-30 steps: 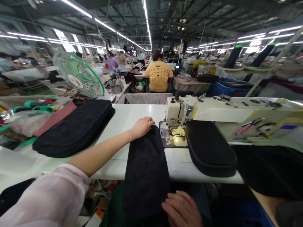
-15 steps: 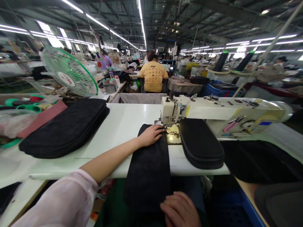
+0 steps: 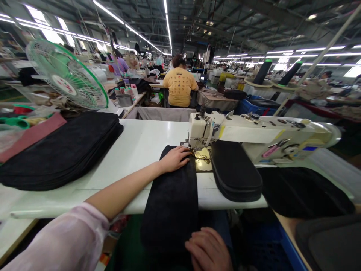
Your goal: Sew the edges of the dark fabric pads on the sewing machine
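Note:
A long black fabric panel [image 3: 172, 203] runs from under the sewing machine [image 3: 196, 131] head down over the table's front edge. My left hand [image 3: 175, 159] lies flat on its upper end, fingers stretched out, with the fingertips close to the presser foot and needle. Down near the panel's hanging lower end, my right hand [image 3: 210, 248] has its fingers bent and pressed together over the right edge of the cloth; the thumb is mostly hidden. A brass-coloured needle plate [image 3: 203, 165] shows just right of the panel.
Stacked black panels [image 3: 64, 150] lie on the left of the white table [image 3: 141, 135]. More rounded black pieces [image 3: 237, 173] sit under the machine arm, and others [image 3: 304, 192] at right. A green-rimmed fan [image 3: 67, 81] stands behind left; a person in yellow [image 3: 181, 88] sits ahead.
The view has shifted slightly, so the table, machine and fan appear farther left. Both hands keep nearly the same places on the panel.

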